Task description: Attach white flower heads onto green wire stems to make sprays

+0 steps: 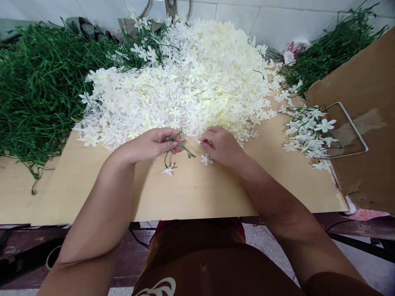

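Observation:
My left hand is closed in a pinch on a thin green stem with branches; one white flower hangs from its lower branch. My right hand lies with fingers curled at the near edge of a big heap of loose white flower heads, pinching something small I cannot make out. A single white flower lies on the wooden board just below that hand.
A mass of bare green stems fills the left. More green stems lie at the back right. Finished stems with white flowers rest beside a cardboard sheet with a metal wire frame.

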Available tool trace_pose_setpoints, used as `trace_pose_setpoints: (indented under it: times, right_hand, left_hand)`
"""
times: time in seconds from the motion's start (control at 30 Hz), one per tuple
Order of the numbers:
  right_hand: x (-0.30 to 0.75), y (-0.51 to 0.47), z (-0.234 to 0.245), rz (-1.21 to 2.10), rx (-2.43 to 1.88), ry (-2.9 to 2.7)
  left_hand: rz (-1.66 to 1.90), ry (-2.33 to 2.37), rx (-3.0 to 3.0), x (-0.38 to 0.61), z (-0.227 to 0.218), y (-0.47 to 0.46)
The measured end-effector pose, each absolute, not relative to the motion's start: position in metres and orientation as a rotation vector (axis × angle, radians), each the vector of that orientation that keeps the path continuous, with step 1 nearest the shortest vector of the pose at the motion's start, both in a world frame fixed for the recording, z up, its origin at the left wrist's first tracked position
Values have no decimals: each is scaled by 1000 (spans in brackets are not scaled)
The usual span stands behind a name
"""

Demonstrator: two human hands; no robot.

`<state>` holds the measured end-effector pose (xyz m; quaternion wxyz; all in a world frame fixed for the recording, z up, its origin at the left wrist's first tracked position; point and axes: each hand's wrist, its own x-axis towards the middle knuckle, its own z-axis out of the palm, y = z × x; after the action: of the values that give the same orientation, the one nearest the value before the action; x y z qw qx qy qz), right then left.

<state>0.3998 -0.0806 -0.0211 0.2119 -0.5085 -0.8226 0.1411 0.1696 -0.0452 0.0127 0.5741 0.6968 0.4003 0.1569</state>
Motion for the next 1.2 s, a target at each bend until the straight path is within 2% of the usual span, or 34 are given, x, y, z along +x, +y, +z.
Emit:
trace_pose_setpoints:
  times: [0.17, 0.43, 0.53, 0.7, 0.87, 1.03, 1.2]
  right_hand:
    - [414, -75, -24, 552, -1286, -2059]
    - [373, -66, -23, 185, -1421, -2217]
    - [369, -63, -23, 206, -1464, -2265]
    - [385, -61, -21, 350, -1299, -1857]
    - [396, -61, -19, 533, -1215, -1600]
    - [398, -61, -22, 620, -1190, -1498]
    - [403, -64, -20, 699, -1175, -1481]
  left_hand:
    - [248, 904, 1953, 166, 11, -46]
    - [633, 1350, 1934, 175, 7, -48]
    - [786, 1417, 2009, 184, 2, -51]
    - [1063, 1309, 2288, 201, 7, -68]
    - [731, 1260, 2678, 227, 5, -88]
    - [376, 1310, 2802, 246, -13, -84]
    - [463, 1387, 2650, 240, -9, -71]
